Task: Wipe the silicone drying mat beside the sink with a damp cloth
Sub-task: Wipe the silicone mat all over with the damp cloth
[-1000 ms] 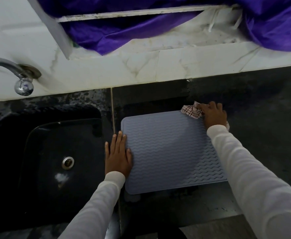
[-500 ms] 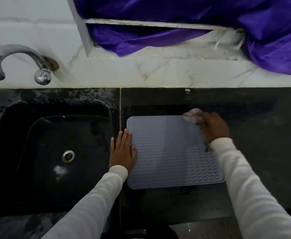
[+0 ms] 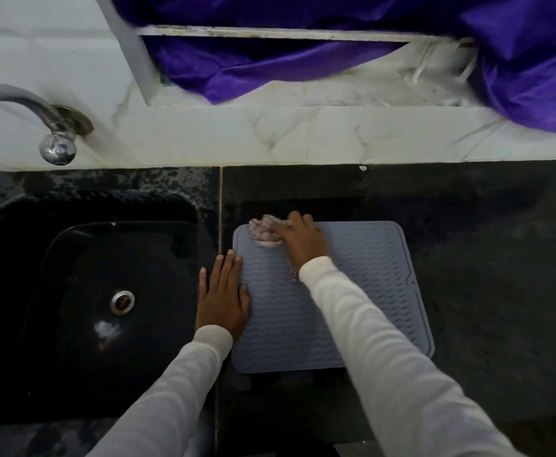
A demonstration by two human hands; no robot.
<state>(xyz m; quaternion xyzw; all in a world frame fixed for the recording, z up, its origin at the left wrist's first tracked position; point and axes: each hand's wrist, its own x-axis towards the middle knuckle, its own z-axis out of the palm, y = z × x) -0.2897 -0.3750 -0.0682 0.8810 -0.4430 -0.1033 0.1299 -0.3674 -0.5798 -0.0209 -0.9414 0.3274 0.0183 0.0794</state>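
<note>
Right hand (image 3: 298, 240), grip clenched on damp cloth (image 3: 265, 233), has swept from mat's far-right corner to far-left corner. Left hand (image 3: 222, 296) stays flat, nothing grasped, pinning silicone drying mat (image 3: 369, 285) on worktop (image 3: 487, 258) beside sink (image 3: 82, 291). Far strip wiped; nearer rows likely remain.

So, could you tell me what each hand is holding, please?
Right hand presses a bunched cloth under its fingers; left hand lies flat on the mat edge.

Cloth (image 3: 265, 233) motion-blurred and partly covered by right hand (image 3: 299, 240), mat (image 3: 369, 275) partly hidden under both sleeves, faucet (image 3: 22, 107) spout cut off at left edge, purple fabric (image 3: 303, 44) cropped at top.
</note>
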